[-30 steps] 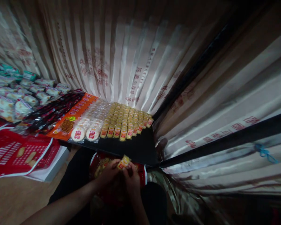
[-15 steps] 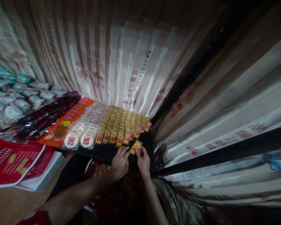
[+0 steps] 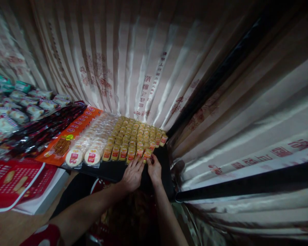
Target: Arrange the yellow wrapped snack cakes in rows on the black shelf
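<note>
Rows of small yellow snack packets with red-and-white labels cover the right part of a black tabletop. My right hand pinches one yellow snack packet at the front end of a row, its fingers at the packet's lower right edge. The packet leans against those behind it. Alongside, my left hand lies with fingers stretched forward, fingertips touching the front packets just left of the held one. Its thumb is hard to make out.
Left of the packets lie round white crackers in clear wrap, an orange snack bag, dark long packets and white packets. A red basket stands at lower left. A pleated curtain hangs behind; a dark bar crosses at right.
Both hands have moved forward, bringing the yellow packet from above the bare tabletop to the front of the rows. My left fingers have straightened. The view has shifted slightly.
</note>
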`<action>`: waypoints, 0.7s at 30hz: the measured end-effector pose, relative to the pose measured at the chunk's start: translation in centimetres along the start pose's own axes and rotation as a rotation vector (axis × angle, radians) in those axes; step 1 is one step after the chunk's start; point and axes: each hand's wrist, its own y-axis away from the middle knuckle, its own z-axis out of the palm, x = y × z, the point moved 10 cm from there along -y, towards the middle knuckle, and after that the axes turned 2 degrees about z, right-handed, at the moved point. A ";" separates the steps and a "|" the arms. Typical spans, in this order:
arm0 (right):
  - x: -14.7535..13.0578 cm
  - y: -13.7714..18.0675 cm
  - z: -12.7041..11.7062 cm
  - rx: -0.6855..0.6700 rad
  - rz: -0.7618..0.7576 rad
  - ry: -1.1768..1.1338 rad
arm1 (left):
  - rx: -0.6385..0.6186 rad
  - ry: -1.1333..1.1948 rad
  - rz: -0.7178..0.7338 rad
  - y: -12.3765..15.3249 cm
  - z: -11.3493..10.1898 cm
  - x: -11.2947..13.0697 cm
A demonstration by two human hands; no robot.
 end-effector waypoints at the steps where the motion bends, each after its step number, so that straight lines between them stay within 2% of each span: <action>1: -0.2 -0.1 0.1 0.007 -0.015 -0.007 | 0.003 -0.013 0.008 0.0 0.1 -0.1; 7: -1.7 0.8 0.0 0.062 -0.098 -0.077 | 0.056 -0.084 0.086 0.6 0.2 -0.2; 11: -2.0 1.6 0.0 0.098 -0.126 -0.037 | 0.084 -0.112 0.103 0.7 0.2 -0.1; 17: -2.2 1.1 0.8 0.069 -0.160 -0.011 | 0.058 -0.131 0.107 0.3 0.6 0.0; 21: -2.4 1.2 0.5 0.108 -0.161 0.060 | 0.083 -0.111 0.121 0.2 0.1 0.2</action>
